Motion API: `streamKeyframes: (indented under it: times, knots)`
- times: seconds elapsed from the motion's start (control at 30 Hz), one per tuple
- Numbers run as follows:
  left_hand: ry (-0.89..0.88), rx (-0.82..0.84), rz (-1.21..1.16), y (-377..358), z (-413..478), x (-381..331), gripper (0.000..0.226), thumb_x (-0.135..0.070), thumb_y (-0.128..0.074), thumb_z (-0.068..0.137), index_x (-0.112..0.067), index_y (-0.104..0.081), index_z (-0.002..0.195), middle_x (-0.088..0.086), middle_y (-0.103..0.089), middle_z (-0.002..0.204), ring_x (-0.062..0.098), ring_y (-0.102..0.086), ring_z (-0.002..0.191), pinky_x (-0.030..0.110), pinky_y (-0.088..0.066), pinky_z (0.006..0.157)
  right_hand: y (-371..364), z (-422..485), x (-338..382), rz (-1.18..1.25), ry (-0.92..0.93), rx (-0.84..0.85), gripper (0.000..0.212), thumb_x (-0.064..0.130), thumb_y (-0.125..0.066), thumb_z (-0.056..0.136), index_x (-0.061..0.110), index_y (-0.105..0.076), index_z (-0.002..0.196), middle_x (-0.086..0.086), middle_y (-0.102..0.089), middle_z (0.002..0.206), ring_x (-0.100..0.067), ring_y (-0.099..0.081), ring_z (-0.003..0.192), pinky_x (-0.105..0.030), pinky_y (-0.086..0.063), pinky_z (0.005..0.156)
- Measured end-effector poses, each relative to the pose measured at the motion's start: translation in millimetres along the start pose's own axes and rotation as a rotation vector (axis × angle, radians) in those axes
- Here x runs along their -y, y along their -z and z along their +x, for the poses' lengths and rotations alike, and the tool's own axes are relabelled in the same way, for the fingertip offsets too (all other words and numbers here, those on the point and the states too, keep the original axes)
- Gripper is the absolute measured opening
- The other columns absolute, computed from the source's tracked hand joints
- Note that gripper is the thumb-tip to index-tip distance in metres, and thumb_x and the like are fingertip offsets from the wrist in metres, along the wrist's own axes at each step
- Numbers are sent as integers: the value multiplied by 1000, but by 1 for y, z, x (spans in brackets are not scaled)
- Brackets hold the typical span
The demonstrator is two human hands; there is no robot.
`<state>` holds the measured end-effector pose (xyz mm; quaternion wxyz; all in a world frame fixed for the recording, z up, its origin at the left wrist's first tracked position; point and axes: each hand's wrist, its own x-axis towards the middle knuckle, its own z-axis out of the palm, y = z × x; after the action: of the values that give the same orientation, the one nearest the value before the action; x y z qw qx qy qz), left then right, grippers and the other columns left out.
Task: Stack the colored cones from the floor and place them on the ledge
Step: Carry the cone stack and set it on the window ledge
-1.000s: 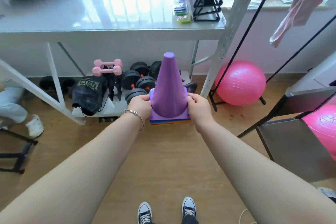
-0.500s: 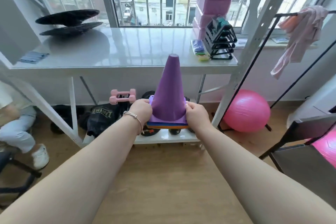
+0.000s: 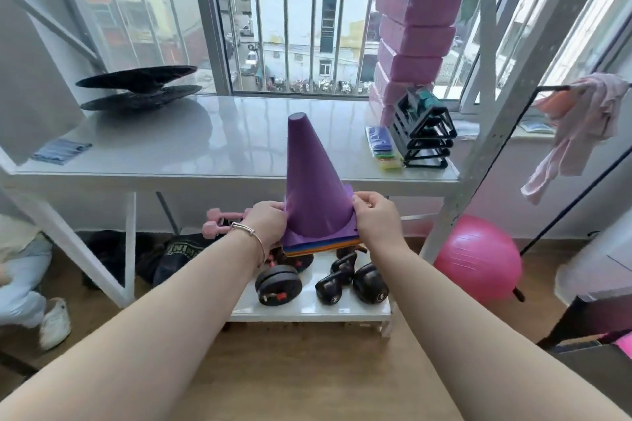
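A stack of cones with a purple cone on top hangs upright in the air in front of me; blue and orange base edges show beneath the purple base. My left hand grips the left side of the bases and my right hand grips the right side. The stack's base sits a little below the front edge of the glossy grey ledge, which runs under the window. The cone's tip overlaps the ledge top in the view.
On the ledge stand black discs at the left, a black rack and purple foam blocks at the right. Below, a low shelf holds dumbbells and kettlebells. A pink ball lies right; a seated person's leg is left.
Both hands have lifted the cone stack from near floor level up to about ledge height, and my view has tilted upward toward the window.
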<state>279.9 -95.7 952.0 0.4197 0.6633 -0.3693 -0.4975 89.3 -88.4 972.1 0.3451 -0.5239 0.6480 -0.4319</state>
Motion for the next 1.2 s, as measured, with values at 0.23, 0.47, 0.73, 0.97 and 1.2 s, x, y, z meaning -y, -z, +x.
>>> streamKeyframes:
  times: [0.23, 0.47, 0.73, 0.97, 1.2]
  knots:
    - [-73, 24, 196, -11, 52, -48, 19, -8, -48, 85, -9, -67, 81, 13, -67, 90, 29, -64, 86, 52, -56, 90, -6, 75, 10, -154, 141, 56, 25, 18, -44, 98, 15, -68, 102, -1, -64, 88, -21, -54, 85, -31, -37, 71]
    - [-125, -40, 176, -31, 97, -68, 40, -30, -46, 89, 2, -70, 94, 25, -73, 99, 27, -62, 82, 50, -54, 85, -11, 140, 9, -122, 199, 122, 29, 18, -43, 97, 17, -72, 102, -3, -70, 94, -22, -58, 90, -33, -38, 72]
    - [-106, -103, 127, -33, 152, -81, 29, -20, -55, 70, -2, -72, 84, 28, -72, 96, 25, -62, 76, 53, -56, 82, -29, 184, 10, -62, 93, 145, 35, 22, -39, 96, 8, -69, 84, -4, -63, 78, -24, -54, 79, -37, -43, 69]
    - [-95, -74, 148, -18, 207, -91, 29, -6, -47, 61, 4, -71, 75, 14, -62, 73, 24, -57, 73, 46, -54, 76, -64, 212, 20, -40, -134, 72, 22, 4, -44, 74, 15, -43, 55, -7, -36, 57, -23, -31, 63, -34, -24, 57]
    - [-122, 1, 222, -2, 256, -105, 24, 0, -47, 64, -2, -70, 64, 11, -58, 65, 24, -52, 66, 35, -45, 66, -103, 243, 28, -34, -184, -40, 19, 2, -47, 68, 15, -42, 55, -10, -30, 61, -21, -27, 65, -38, -23, 59]
